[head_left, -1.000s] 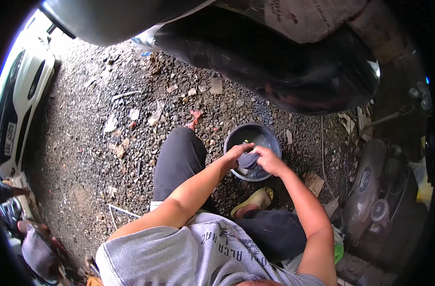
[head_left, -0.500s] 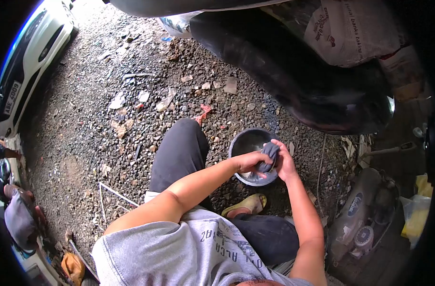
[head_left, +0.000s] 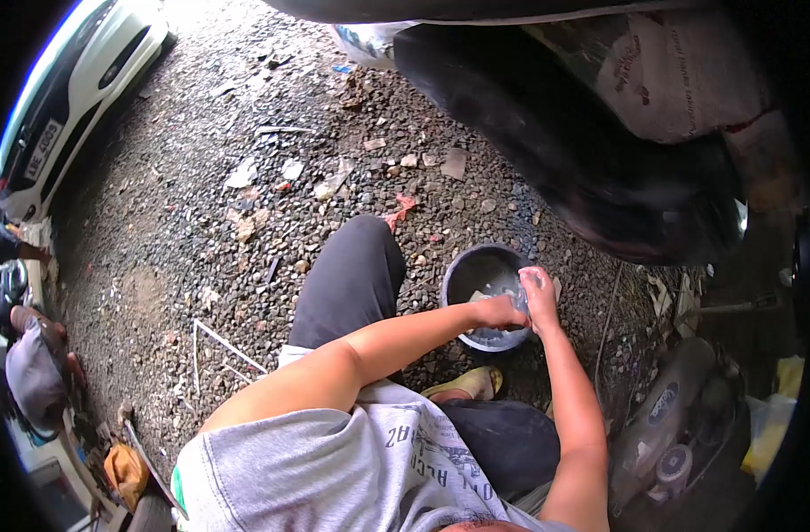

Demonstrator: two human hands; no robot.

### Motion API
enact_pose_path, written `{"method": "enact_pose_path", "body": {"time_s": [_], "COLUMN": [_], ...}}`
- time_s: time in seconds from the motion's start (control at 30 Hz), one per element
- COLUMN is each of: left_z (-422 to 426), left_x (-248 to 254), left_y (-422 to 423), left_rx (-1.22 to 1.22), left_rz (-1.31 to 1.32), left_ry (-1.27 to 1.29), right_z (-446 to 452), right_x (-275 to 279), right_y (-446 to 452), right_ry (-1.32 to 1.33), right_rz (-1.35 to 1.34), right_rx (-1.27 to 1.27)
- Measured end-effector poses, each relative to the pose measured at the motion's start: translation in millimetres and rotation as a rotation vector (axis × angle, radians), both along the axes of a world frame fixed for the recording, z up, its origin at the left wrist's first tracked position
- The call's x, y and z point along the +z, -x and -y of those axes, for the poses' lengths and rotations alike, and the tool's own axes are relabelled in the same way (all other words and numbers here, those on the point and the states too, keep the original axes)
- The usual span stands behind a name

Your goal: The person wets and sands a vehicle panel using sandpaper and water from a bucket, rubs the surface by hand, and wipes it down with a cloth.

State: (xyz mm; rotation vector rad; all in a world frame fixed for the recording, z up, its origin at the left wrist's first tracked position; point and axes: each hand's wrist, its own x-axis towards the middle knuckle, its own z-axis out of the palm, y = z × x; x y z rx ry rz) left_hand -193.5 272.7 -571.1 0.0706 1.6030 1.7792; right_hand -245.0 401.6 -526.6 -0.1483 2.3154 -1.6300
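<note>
A round dark basin [head_left: 453, 275] stands on the gravel, with wet, pale material inside. Over its right side my left hand [head_left: 502, 312] is closed on a grey cloth [head_left: 516, 300], mostly hidden by the fingers. My right hand [head_left: 540, 297] is closed against the same cloth, its fingers curled near the rim. The two hands are pressed close together.
Scraps of paper and plastic litter the gravel [head_left: 156, 230]. A white car [head_left: 94, 80] is at upper left, a large dark curved part [head_left: 582, 151] at upper right. A grey machine casing [head_left: 662, 417] lies at right. Another person's arm [head_left: 28, 252] shows at far left.
The view has shifted, so the basin appears farther right. The cloth, earlier bunched visibly between both hands, is now squeezed and largely covered by them.
</note>
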Motion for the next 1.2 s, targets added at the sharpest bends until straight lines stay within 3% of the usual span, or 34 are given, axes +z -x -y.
{"method": "enact_pose_path", "body": {"time_s": [0.07, 0.17, 0.27, 0.4, 0.53, 0.57, 0.63, 0.67, 0.7, 0.77, 0.83, 0.9, 0.97, 1.0, 1.07, 1.1, 1.13, 1.2], "left_z": [-6.6, -0.9, -5.3, -20.2, 9.0, 12.6, 24.1, 24.1, 41.3, 36.4, 17.5, -6.1, -28.1, -32.7, -33.9, -28.3, -12.6, -3.7], "left_x": [-4.3, 25.6, 13.6, -4.1, 38.5, 39.7, 52.0, 37.2, 80.7, 95.1, 129.0, 158.2, 178.3, 181.9, 187.6, 195.0, 207.3, 189.4], "left_y": [2.0, -14.0, -19.4, -15.6, -10.9, -11.0, -3.7, 0.7, -0.9, -1.3, -15.1, -29.7, -44.5, -46.6, -60.3, -68.2, -66.6, -56.1], "left_rx": [-0.026, 0.055, 0.119, 0.301, 0.159, 0.166, 0.179, 0.241, 0.137, 0.055, -0.08, -0.29, -0.314, -0.406, -0.402, -0.398, -0.433, -0.394], "left_rz": [-0.138, -0.256, -0.395, -0.557, -0.411, -0.369, -0.283, -0.33, -0.092, 0.009, 0.231, 0.433, 0.518, 0.467, 0.344, 0.284, 0.251, 0.329], "left_ry": [0.342, 0.577, 0.652, 0.813, 0.657, 0.606, 0.501, 0.35, 0.072, -0.306, -0.683, -1.158, -1.319, -1.47, -1.448, -1.435, -1.517, -1.375], "right_z": [-0.7, 0.7, 0.6, 11.1, 26.3, 23.2, -1.2, -3.5, -5.4, -13.4, -35.9, -18.4, 3.1, -1.9, -15.0, -16.9, -7.5, -8.7], "right_x": [-21.5, -39.2, -57.1, -57.7, -16.6, -3.4, 20.6, 47.8, 80.3, 121.9, 127.2, 147.8, 195.4, 204.7, 206.6, 219.5, 231.3, 218.1], "right_y": [1.4, 4.6, 5.9, 2.0, -1.1, -2.4, 4.5, 2.5, -0.8, -7.0, -4.1, -18.0, -42.0, -65.7, -48.8, -45.2, -51.3, -51.3], "right_ry": [-0.049, -0.183, -0.364, -0.134, -0.199, -0.05, 0.301, 0.324, 0.345, 0.245, 0.519, 0.986, 1.098, 1.167, 1.19, 1.08, 1.043, 0.948], "right_rz": [0.018, 0.022, -0.103, 0.086, 0.205, 0.267, 0.341, 0.341, 0.342, 0.259, 0.114, 0.155, 0.185, 0.189, 0.07, -0.002, -0.02, -0.035], "right_rx": [-0.051, -0.102, -0.133, -0.413, -0.319, -0.344, -0.133, -0.025, 0.081, 0.187, 0.346, 0.495, 0.497, 0.319, 0.679, 0.811, 0.807, 0.557]}}
